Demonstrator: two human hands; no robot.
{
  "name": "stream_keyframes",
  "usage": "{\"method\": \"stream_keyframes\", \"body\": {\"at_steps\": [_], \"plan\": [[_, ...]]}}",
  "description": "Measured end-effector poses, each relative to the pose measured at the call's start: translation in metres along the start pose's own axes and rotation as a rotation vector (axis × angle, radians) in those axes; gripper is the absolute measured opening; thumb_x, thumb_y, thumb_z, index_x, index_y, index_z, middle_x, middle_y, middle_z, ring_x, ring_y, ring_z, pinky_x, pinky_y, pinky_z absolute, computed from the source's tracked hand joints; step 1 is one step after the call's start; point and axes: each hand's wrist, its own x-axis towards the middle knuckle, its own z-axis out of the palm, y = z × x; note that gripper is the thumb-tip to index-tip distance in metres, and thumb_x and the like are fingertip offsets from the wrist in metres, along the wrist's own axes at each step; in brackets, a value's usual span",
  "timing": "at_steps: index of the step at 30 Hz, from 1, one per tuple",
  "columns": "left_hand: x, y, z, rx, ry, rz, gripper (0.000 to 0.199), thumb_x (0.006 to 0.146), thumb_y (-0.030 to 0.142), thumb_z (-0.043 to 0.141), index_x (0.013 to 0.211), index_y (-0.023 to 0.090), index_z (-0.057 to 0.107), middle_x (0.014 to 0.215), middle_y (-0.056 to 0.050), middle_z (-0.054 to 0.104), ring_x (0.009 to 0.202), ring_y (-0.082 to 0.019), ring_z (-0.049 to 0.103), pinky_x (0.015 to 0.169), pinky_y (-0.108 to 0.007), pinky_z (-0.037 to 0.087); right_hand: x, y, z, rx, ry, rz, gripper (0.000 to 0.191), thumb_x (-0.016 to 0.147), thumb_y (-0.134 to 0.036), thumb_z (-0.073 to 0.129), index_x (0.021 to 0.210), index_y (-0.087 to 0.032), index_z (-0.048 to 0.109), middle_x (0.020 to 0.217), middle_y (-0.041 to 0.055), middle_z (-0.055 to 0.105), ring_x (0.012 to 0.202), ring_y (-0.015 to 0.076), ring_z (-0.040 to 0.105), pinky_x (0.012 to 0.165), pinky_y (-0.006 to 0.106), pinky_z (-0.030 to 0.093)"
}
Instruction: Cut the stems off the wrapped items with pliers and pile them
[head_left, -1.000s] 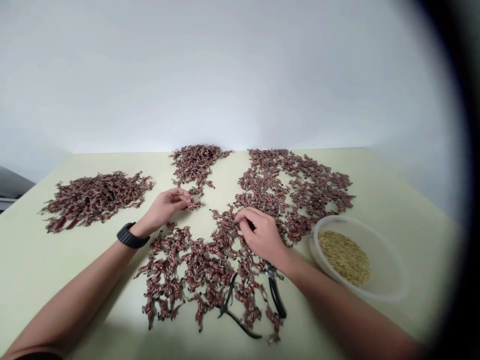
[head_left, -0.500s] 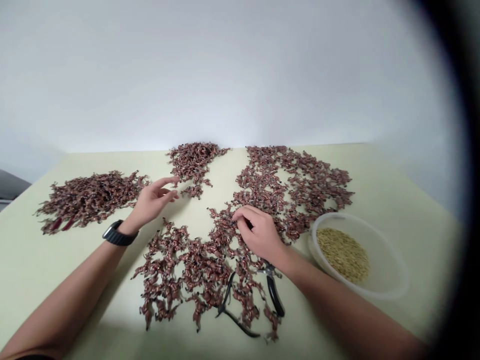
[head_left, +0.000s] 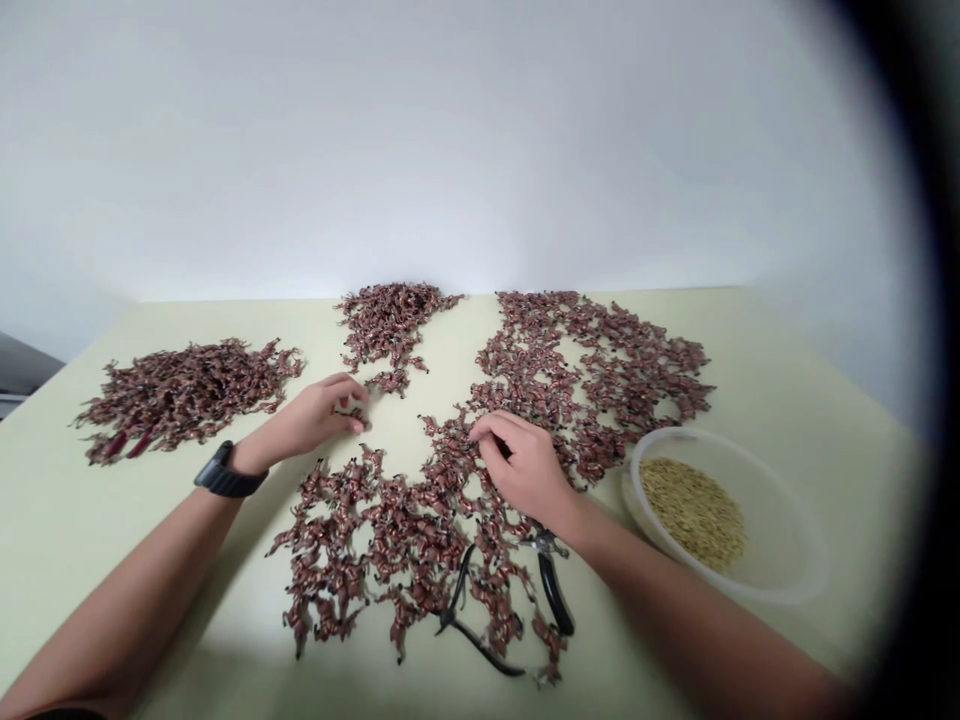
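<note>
My left hand [head_left: 334, 410], with a dark watch on the wrist, is curled over the pale table [head_left: 247, 630]. A small brown figure shows between its fingers and thumb. Below the back heap of brown figures [head_left: 390, 320], a few loose ones lie close to that hand. The fingers of my right hand [head_left: 521, 465] are pinched together at the edge of the spread figures [head_left: 420, 520]; what they hold, if anything, is too small to tell. Under my right wrist lie black-handled pliers [head_left: 553, 590], open black-handled cutters [head_left: 450, 615] to their left.
Another heap of brown figures [head_left: 187, 395] with two dark red objects lies at the left. More figures [head_left: 637, 370] spread over the back right. A clear round tub [head_left: 787, 540] holds yellowish-green small pieces [head_left: 694, 510]. A pale wall [head_left: 450, 150] stands behind the table.
My left hand has moved down and slightly right, away from the back heap, and its fingers have curled around a brown figure. My right hand has stayed nearly in place.
</note>
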Motion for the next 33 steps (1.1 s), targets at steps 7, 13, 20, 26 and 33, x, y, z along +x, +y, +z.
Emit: {"method": "stream_keyframes", "body": {"at_steps": [7,13,20,26,33], "plan": [[0.001,0.013,-0.001,-0.059,-0.061,0.125,0.031,0.09,0.05,0.07,0.106,0.024,0.073,0.105,-0.008,0.068,0.089,-0.021,0.062,0.079,-0.034,0.051,0.0,0.0,0.0,-0.004,-0.005,0.005,0.023,0.091,-0.006,0.052,0.089,-0.024,0.067,0.091,0.0029,0.07,0.087,0.0202,0.066,0.083,0.032,0.05],[0.001,0.015,0.006,-0.099,-0.194,0.145,0.026,0.092,0.049,0.069,0.096,0.025,0.078,0.102,-0.007,0.069,0.087,-0.021,0.064,0.078,-0.034,0.051,0.0,-0.001,0.0,-0.001,-0.004,-0.003,0.023,0.092,-0.007,0.051,0.09,-0.024,0.067,0.091,0.0036,0.07,0.087,0.0204,0.066,0.083,0.033,0.051],[0.007,0.033,0.029,0.051,0.147,0.16,0.031,0.103,0.038,0.052,0.125,0.031,0.071,0.129,-0.008,0.064,0.118,-0.028,0.056,0.101,-0.049,0.047,0.0,0.001,0.0,-0.001,-0.008,-0.011,0.023,0.092,-0.006,0.051,0.09,-0.024,0.066,0.092,0.0034,0.07,0.087,0.0202,0.066,0.083,0.033,0.051],[0.013,0.05,0.034,0.133,-0.078,0.276,0.044,0.102,0.032,0.051,0.141,0.051,0.059,0.164,0.006,0.036,0.144,-0.038,0.031,0.115,-0.07,0.02,0.0,0.001,0.0,0.0,-0.013,-0.007,0.023,0.092,-0.006,0.051,0.091,-0.023,0.066,0.092,0.0036,0.069,0.086,0.0202,0.066,0.082,0.033,0.051],[0.018,0.04,0.037,0.225,0.082,0.181,0.041,0.101,0.041,0.054,0.141,0.045,0.061,0.162,0.0,0.04,0.139,-0.042,0.032,0.111,-0.068,0.024,-0.001,0.001,0.0,-0.003,-0.022,0.0,0.023,0.092,-0.005,0.051,0.09,-0.023,0.066,0.091,0.0032,0.069,0.085,0.0198,0.065,0.081,0.033,0.05]]}}
